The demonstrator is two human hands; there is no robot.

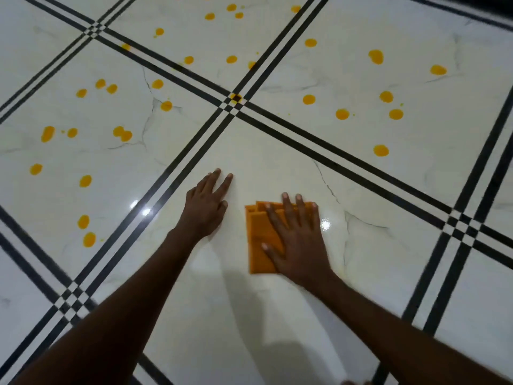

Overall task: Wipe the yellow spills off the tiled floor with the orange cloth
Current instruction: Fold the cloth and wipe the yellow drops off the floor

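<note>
Yellow spills (89, 239) dot the white tiles at the left and far side of the floor (249, 315), the left hand (206, 208) lies flat and empty on the near tile, and just right of it the right hand (298, 245) presses spread-fingered on the folded cloth (259, 237).

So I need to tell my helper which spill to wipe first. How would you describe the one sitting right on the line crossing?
Find the spot where the double black lines cross, ahead of the left hand. The yellow spill sits on that crossing's far corner. Every other spill nearby lies on open white tile; only this one covers the small black square.
</note>
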